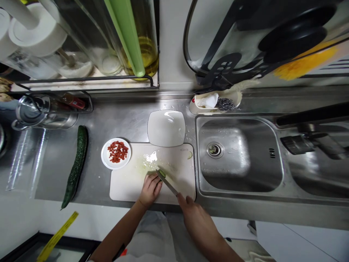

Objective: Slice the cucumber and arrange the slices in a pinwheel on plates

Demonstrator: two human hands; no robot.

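My right hand (pixel 196 220) grips a kitchen knife (pixel 169 185), its blade slanting up and left over the white cutting board (pixel 128 182). At the blade's tip shows a small green cucumber piece (pixel 163 173). My left hand (pixel 151 188) presses its curled fingers together against the cucumber just left of the blade; most of what lies under them is hidden. A pale cut end (pixel 190 155) rests at the board's upper right. Wet, greenish juice marks the board's middle.
A white square plate (pixel 166 128) overlaps the board's back edge. Red goji-like berries (pixel 118 151) fill a small white dish (pixel 106 162) at its left corner. Farther left lies a whole cucumber (pixel 75 167). A steel sink (pixel 240 174) is to the right, with a faucet (pixel 297 145).
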